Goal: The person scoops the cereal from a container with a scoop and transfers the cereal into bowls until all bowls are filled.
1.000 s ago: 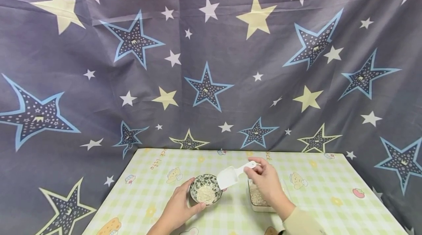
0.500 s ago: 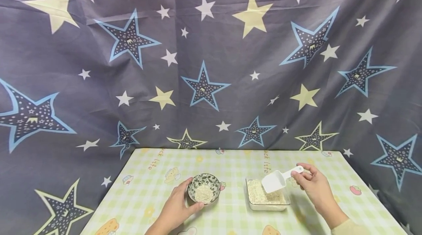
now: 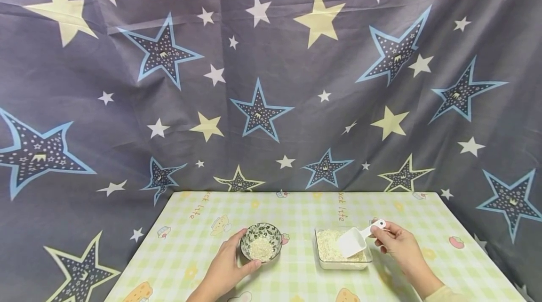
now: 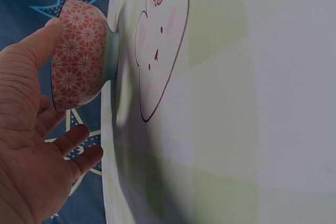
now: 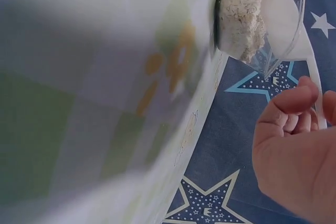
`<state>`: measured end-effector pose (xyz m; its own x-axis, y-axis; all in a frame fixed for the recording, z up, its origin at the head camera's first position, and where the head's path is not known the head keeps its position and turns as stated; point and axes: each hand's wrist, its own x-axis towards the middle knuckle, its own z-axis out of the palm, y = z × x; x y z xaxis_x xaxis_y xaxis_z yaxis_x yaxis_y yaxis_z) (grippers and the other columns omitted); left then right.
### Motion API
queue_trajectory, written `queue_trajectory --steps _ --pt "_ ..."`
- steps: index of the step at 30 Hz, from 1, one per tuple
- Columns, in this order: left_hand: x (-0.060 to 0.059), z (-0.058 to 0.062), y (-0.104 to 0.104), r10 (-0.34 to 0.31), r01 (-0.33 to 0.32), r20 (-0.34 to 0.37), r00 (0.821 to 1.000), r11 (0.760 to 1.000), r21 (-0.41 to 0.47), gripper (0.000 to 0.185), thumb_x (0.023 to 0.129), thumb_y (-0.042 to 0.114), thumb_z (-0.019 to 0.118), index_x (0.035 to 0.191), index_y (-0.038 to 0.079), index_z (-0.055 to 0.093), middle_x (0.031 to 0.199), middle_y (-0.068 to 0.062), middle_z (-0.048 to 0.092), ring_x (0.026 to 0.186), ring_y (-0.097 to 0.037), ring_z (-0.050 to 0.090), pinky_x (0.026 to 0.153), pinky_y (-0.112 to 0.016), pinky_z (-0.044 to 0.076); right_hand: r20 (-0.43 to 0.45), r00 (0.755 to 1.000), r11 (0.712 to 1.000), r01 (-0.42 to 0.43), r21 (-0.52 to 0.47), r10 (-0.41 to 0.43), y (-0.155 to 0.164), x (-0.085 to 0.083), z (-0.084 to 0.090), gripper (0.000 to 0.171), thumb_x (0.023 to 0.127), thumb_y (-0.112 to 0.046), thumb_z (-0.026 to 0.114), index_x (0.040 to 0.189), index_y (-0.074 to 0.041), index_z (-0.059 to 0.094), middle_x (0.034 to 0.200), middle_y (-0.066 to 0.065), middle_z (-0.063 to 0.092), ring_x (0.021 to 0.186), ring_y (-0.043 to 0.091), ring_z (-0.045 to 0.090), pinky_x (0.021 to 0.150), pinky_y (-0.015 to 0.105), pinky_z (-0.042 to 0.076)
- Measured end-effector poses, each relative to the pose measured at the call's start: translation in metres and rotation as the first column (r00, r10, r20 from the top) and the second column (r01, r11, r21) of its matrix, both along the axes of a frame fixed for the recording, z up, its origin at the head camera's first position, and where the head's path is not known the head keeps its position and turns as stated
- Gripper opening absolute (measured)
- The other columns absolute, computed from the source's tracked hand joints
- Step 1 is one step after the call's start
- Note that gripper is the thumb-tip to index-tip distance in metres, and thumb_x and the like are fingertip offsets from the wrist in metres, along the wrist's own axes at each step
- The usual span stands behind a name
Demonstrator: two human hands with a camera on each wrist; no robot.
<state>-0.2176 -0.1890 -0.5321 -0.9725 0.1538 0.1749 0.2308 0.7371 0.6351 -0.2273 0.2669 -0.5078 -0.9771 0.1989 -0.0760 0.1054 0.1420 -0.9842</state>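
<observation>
A small bowl (image 3: 260, 242), dark leaf print inside and red flower pattern outside, stands on the table with pale flakes like oats in it. My left hand (image 3: 226, 264) holds it from the left, thumb at the near rim; in the left wrist view the thumb lies against the red side of the bowl (image 4: 79, 56) and the other fingers spread below. My right hand (image 3: 398, 245) pinches the handle of a white scoop (image 3: 352, 242). The scoop's head tilts down into the flakes of a clear rectangular glass container (image 3: 343, 266). In the right wrist view the scoop (image 5: 278, 19) shows through the glass.
A green-and-white checked tablecloth (image 3: 296, 212) with cartoon prints covers the table. Behind the table hangs a dark curtain (image 3: 271, 57) with stars. The bowl and the glass container stand apart, with tablecloth between them.
My right hand has moved the scoop from beside the bowl rightward over the glass container, then lowered its head into the flakes. My left hand has stayed at the bowl.
</observation>
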Motion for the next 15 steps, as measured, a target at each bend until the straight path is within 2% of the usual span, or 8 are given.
queue_trajectory --steps 4,11,15 --pt "-0.0004 -0.0008 -0.0005 0.002 -0.002 -0.007 1.0 1.0 0.004 0.103 0.083 0.056 0.088 0.161 0.006 0.045 0.161 -0.02 0.053 0.142 -0.043 0.054 0.117 -0.065 0.047 0.002 1.0 1.0 0.002 0.004 -0.002 -0.0019 0.0004 0.0015 0.014 0.105 -0.019 0.071 0.107 -0.006 0.069 0.075 -0.009 0.074 0.068 0.005 0.062 0.064 0.022 0.054" --pt "-0.001 -0.0025 -0.0011 0.003 -0.003 -0.014 1.0 1.0 0.002 0.103 0.082 0.057 0.088 0.161 0.006 0.045 0.162 -0.019 0.053 0.143 -0.042 0.054 0.117 -0.065 0.047 -0.008 1.0 1.0 0.023 0.011 -0.023 -0.0014 0.0001 0.0033 0.022 0.106 -0.022 0.07 0.116 -0.003 0.07 0.078 -0.012 0.075 0.067 0.004 0.06 0.062 0.021 0.053" --pt "-0.0001 -0.0013 0.0014 0.009 -0.011 -0.068 0.998 0.999 -0.035 0.102 0.081 0.056 0.089 0.16 0.007 0.047 0.16 -0.017 0.055 0.143 -0.041 0.052 0.118 -0.066 0.045 -0.048 0.998 0.999 0.033 0.028 -0.032 0.0011 -0.0001 0.0043 0.027 0.105 -0.023 0.071 0.121 0.0 0.071 0.077 -0.01 0.075 0.064 0.004 0.059 0.06 0.021 0.052"
